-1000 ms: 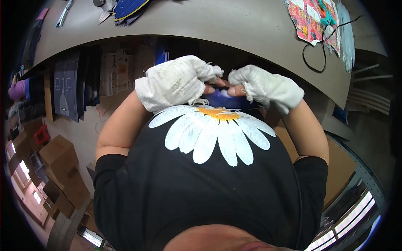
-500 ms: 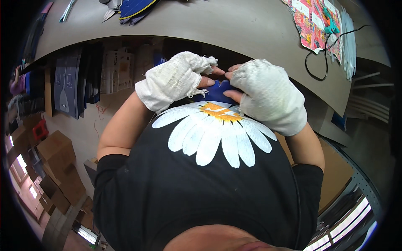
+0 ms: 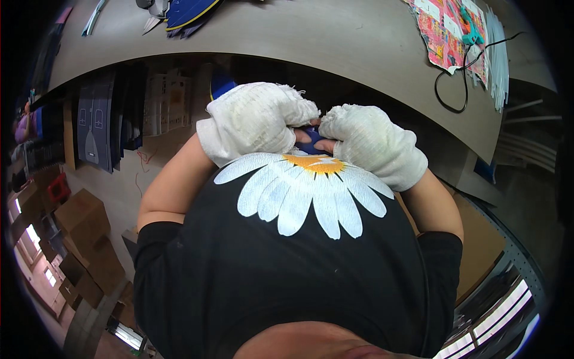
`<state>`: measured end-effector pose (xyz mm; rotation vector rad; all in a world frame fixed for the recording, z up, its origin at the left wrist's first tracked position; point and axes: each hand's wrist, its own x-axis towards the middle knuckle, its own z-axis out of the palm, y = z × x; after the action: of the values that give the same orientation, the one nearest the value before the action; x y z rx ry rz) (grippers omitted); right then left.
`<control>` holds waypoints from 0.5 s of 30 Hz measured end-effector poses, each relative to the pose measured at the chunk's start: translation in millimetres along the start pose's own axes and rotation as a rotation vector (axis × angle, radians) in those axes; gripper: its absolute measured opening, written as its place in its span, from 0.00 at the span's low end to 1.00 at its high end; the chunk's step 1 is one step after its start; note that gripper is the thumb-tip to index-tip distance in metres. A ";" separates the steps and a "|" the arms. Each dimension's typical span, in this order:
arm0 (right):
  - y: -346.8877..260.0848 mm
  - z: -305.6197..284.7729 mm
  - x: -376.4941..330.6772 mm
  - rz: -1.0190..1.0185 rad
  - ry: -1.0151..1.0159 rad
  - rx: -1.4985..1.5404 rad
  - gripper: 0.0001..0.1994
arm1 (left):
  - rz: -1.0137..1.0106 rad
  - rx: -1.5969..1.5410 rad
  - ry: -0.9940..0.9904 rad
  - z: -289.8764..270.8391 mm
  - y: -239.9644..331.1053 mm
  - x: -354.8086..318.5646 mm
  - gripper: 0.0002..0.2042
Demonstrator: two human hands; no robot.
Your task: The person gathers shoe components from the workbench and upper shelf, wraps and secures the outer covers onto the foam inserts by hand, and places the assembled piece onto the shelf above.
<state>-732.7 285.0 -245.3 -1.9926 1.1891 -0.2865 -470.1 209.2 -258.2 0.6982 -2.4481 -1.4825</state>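
Note:
Close against my body, a dark blue sheet-like piece (image 3: 310,145) is pinched between my two hands. My left hand (image 3: 263,119), in a worn white fingerless glove, has its thumb on the piece and its fingers curled over the far side. My right hand (image 3: 373,143) wears the same kind of glove, its thumb pressing the piece near the left thumb. Both hands are closed, with the fingertips almost meeting. Most of the piece is hidden by the gloves and my shirt. Beyond my left hand shows a blue piece with a yellow edge (image 3: 222,87); whether it joins the held one, I cannot tell.
A grey table (image 3: 311,42) curves across in front. On it lie blue yellow-edged pieces (image 3: 192,13), a colourful torn sheet (image 3: 439,36), teal-handled snips (image 3: 471,33), a black cord (image 3: 436,90) and clear strips (image 3: 497,66). Cardboard boxes (image 3: 84,212) stand at the left; another person (image 3: 27,122) is far off.
Both hands have drawn closer together and a little nearer my body. The fingers have curled further round the blue piece, so less of it shows. The yellow-edged part now shows beyond the left hand.

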 end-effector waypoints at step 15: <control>29.7 -29.5 4.3 0.195 0.159 0.191 0.20 | -0.249 -0.015 0.187 -12.0 7.4 -6.9 0.16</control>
<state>-765.6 258.9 -247.8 -1.7008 1.3902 -0.4479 -461.5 206.0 -245.4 1.1197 -2.2736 -1.4402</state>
